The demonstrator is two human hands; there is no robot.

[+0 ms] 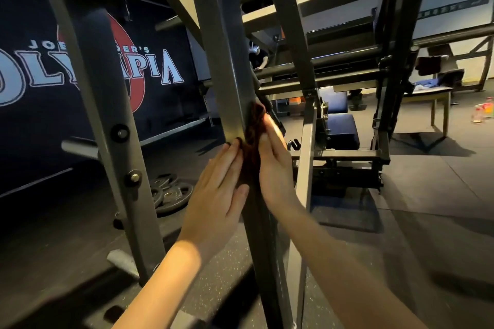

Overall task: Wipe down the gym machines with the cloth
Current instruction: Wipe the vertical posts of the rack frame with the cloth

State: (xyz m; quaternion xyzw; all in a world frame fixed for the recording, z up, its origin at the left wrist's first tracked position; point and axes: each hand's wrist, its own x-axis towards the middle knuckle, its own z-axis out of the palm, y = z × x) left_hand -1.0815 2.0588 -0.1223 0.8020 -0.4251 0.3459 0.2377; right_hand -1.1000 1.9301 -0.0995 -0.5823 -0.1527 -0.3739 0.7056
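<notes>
A dark brown cloth (pixel 253 139) is wrapped against the grey metal upright (pixel 224 67) of a gym machine frame in the middle of the view. My left hand (pixel 216 189) lies on the left side of the post with straight fingers pressing the cloth's lower edge. My right hand (pixel 275 165) presses the cloth from the right side, fingers straight along the post. Both forearms reach up from the bottom of the frame. Part of the cloth is hidden between my hands.
A second grey upright (pixel 107 104) with bolts stands to the left. Weight plates (pixel 168 192) lie on the dark rubber floor. Blue pads (pixel 342 128) and more frame bars sit to the right. A table (pixel 427 93) stands at far right. A person (pixel 258 57) is far behind.
</notes>
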